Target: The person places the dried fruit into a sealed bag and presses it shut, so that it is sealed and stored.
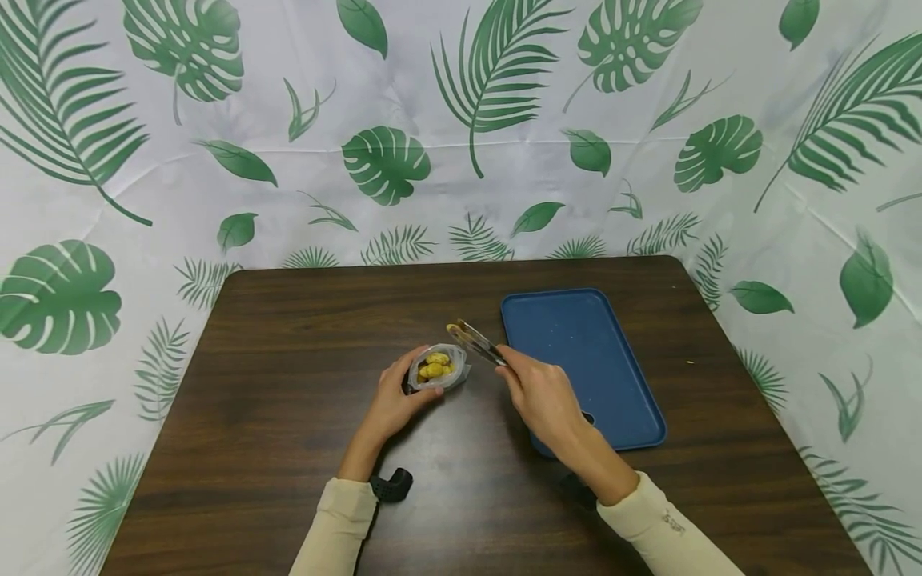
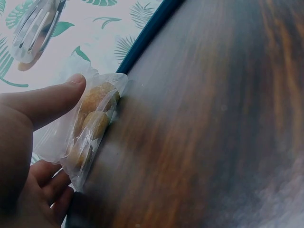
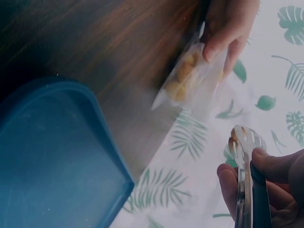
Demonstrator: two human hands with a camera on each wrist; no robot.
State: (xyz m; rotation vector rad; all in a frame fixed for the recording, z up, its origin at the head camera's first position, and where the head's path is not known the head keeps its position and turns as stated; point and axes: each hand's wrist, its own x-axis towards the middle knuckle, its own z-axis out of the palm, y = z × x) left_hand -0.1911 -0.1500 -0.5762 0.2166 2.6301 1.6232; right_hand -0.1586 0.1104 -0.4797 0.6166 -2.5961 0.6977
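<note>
My left hand (image 1: 392,404) grips a clear plastic bag (image 1: 458,358), thumb on one side and fingers on the other. Several yellow-brown food pieces (image 1: 436,366) lie inside, seen through the bag's open mouth. In the left wrist view, the pieces (image 2: 95,124) show through the plastic. My right hand (image 1: 543,396) holds metal tongs (image 1: 481,342) with dark handles. Between the tong tips is a small brownish food piece (image 3: 232,145), just above and to the right of the bag, apart from it. Its exact kind is unclear.
A blue tray (image 1: 576,336) with a raised rim lies at the right, partly under my right forearm, with tiny crumbs on it. A small pale crumb (image 1: 689,362) is on the dark wooden table (image 1: 310,336) beyond it. Leaf-patterned cloth (image 1: 504,184) hangs behind the table.
</note>
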